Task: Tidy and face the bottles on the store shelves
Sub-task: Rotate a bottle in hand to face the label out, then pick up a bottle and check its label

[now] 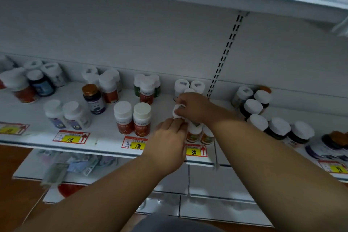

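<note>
Bottles (194, 133) with white caps and orange labels stand in a small cluster at the front edge of the shelf (105, 133), just above the yellow "88" price tag (194, 151). Both hands work at this cluster. The right hand (194, 107) curls its fingers round the white cap of one bottle (177, 112), which looks tipped or lifted above its neighbours. The left hand (169, 145) wraps the near side of the group, apparently gripping a bottle there, though its fingers hide what they hold.

The step in hand seems to be setting this bottle into the row with its label outward. To do it well, the left hand should steady the standing bottles so none gets knocked off the lip, while the right hand lowers its bottle upright and twists it by the cap until the label faces front. The base should land flush with the neighbours and square to the shelf edge, in line with the tag. Two more white-capped bottles (189, 85) wait at the back wall directly behind; these can be drawn forward afterwards to close the gap. The red-labelled pair (132, 118) to the left already shows the spacing to match.
</note>
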The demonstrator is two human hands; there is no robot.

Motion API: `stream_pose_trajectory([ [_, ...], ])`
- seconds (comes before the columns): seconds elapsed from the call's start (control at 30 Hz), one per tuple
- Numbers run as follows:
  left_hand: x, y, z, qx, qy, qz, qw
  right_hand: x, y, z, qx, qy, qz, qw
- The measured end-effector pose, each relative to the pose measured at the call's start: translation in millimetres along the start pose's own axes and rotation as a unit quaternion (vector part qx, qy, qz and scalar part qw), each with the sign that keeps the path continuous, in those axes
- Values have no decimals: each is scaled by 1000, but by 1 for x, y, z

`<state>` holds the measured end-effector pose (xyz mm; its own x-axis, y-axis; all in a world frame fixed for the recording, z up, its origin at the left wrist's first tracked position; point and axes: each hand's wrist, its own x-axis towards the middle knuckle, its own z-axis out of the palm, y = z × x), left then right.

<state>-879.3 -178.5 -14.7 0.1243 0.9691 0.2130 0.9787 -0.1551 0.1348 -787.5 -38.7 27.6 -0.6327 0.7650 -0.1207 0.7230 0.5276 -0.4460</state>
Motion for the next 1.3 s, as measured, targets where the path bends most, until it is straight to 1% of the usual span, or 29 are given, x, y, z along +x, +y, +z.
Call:
stream_pose_trajectory([
  [0.07,2,-1,1,-2,8,1,1000,-1,1,0,-9,6,-8,1000],
  [0.1,3,-1,1,-14,16,-1,1000,-3,2,-2,-20,28,-15,999],
  [0.2,12,5,-4,-55,47,-14,997,-22,11,-16,-13,153,-33,988],
  [0.27,27,16,-5,-72,86,-4,994,-41,24,-29,5,204,-34,978],
  [0.37,55,39,-3,-117,132,44,983,-70,54,-54,7,269,-11,963],
  [0.4,63,48,-2,-133,135,54,980,-78,67,-63,-1,287,4,958],
  [0.47,78,68,-1,-168,125,56,976,-92,96,-83,-8,299,38,953],
  [0.53,94,88,-2,-202,96,39,974,-102,126,-105,-25,293,69,953],
  [0.57,101,98,-2,-218,71,28,973,-103,142,-115,-44,276,84,956],
  [0.63,116,118,2,-238,34,9,971,-97,176,-132,-103,190,110,970],
  [0.7,129,137,6,-250,42,-6,967,-87,199,-141,-141,96,101,980],
  [0.77,139,157,10,-234,40,-6,971,-76,217,-143,-135,39,68,988],
  [0.8,143,165,12,-205,22,0,978,-71,221,-141,-127,24,63,990],
  [0.87,152,176,18,-124,-17,8,992,-66,228,-137,-110,21,51,992],
  [0.93,158,185,23,-66,-37,9,997,-64,235,-132,-102,37,17,994],
  [1.0,159,195,31,-38,-43,1,998,-65,241,-130,-96,47,-10,994],
  [1.13,161,208,41,16,-48,-35,998,-73,252,-136,-77,60,-36,995],
  [1.3,163,211,44,42,-48,-52,997,-86,255,-134,-6,39,-62,997],
])
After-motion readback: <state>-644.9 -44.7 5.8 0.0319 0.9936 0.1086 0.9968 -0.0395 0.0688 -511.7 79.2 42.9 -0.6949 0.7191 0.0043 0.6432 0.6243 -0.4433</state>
